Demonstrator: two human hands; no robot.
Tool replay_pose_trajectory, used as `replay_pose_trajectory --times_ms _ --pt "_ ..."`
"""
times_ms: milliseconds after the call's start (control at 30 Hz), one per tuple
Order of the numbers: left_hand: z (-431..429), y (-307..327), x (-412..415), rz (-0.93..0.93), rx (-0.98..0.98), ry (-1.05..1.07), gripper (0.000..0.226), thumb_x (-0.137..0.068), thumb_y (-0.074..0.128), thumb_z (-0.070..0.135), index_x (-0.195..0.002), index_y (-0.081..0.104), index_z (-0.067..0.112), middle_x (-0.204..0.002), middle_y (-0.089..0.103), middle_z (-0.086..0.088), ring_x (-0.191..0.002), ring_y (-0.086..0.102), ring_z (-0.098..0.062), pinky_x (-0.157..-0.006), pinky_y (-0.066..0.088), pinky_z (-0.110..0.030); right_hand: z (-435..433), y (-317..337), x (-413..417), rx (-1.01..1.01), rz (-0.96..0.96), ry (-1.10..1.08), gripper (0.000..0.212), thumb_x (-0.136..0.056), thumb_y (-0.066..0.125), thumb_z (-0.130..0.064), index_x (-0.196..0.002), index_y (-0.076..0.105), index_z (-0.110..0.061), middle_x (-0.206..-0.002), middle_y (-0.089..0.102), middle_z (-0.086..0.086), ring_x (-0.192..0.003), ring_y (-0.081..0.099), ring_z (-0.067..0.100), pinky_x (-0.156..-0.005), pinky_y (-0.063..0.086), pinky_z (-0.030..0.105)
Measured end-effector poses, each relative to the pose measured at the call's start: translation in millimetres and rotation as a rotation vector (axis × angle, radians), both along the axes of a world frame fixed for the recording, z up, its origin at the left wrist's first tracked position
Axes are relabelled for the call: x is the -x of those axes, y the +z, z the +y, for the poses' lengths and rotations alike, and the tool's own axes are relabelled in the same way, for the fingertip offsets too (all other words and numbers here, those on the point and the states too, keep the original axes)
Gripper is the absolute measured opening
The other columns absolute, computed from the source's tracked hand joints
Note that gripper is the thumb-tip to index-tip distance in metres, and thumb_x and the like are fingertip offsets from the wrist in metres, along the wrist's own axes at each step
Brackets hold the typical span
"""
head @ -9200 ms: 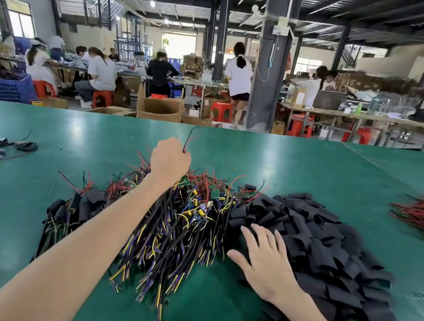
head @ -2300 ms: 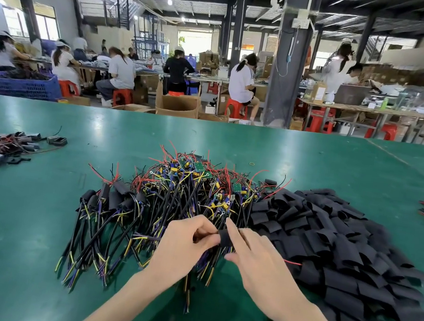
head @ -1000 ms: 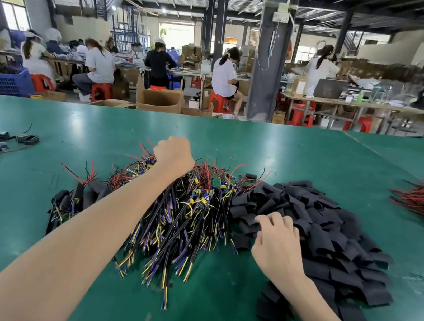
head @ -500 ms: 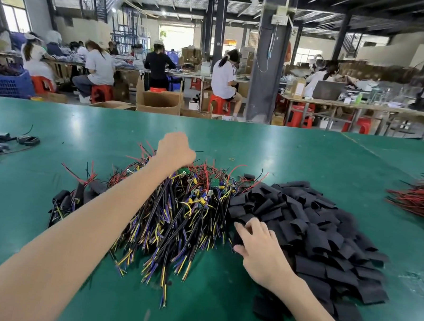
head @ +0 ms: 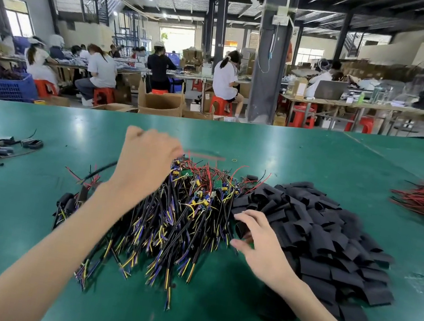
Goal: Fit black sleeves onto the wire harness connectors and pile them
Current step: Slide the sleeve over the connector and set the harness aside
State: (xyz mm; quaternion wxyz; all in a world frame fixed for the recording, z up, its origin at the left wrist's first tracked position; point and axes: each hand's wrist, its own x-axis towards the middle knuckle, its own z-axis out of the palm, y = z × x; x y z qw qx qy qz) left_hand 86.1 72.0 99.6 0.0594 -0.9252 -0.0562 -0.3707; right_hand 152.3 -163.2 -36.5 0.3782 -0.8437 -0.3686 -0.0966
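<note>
Right hand (head: 262,240) takes a black sleeve (head: 242,227); left hand (head: 147,161) is at the wire harnesses (head: 183,211).
Thumb and fingers pinch the sleeve at the sleeve heap's (head: 318,238) left edge, just beside the harnesses, which lie lengthwise toward the person. The left hand is nearer their far connector ends, curled and blurred, so I cannot tell its hold.
</note>
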Motion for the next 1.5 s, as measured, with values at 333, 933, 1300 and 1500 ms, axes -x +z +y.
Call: replay_pose_trajectory --times_ms 333,933,1300,1500 --pt "-25.3 -120.7 32.0 -0.096 -0.032 -0.140 0.033 -0.064 0.068 -0.006 -0.083 0.071 0.021 -0.070 0.067 0.009 -0.068 0.063 -0.018 -0.086 0.030 -0.037 0.8 -4.5 -1.2 0.121 -0.038 -0.068 0.039 -0.090 0.061 -0.021 -0.126 0.050 -0.010 -0.120 0.043 0.003 -0.094 0.054 0.023 -0.088 0.041 0.032" --pt "-20.6 -136.4 34.6 -0.138 0.148 -0.368 0.024 -0.080 0.057 -0.001 -0.098 0.072 0.007 -0.089 0.069 0.001 -0.083 0.054 -0.015 -0.077 0.042 -0.029 10.9 -0.8 -0.3 -0.097 0.012 -0.099 0.035 -0.080 0.073 -0.020 -0.112 0.059 -0.012 -0.101 0.056 -0.008 -0.083 0.056 0.017 -0.077 0.039 0.015" --pt "-22.0 -140.1 33.1 -0.113 0.208 -0.366 0.023 -0.078 0.063 0.001 -0.098 0.072 0.009 -0.086 0.067 0.002 -0.080 0.052 -0.013 -0.074 0.041 -0.027 10.8 -4.6 1.5 -0.133 0.097 -0.120 0.035 -0.076 0.076 -0.020 -0.108 0.062 -0.015 -0.092 0.063 -0.007 -0.079 0.057 0.012 -0.076 0.042 0.013" --pt "-20.5 -139.7 32.4 -0.104 0.207 -0.360 0.023 -0.079 0.062 0.002 -0.099 0.071 0.009 -0.088 0.068 0.003 -0.081 0.052 -0.013 -0.076 0.040 -0.026 8.1 0.9 4.3 -0.137 0.097 -0.107 0.032 -0.076 0.076 -0.017 -0.105 0.063 -0.016 -0.084 0.060 -0.012 -0.073 0.053 -0.004 -0.071 0.037 0.006"
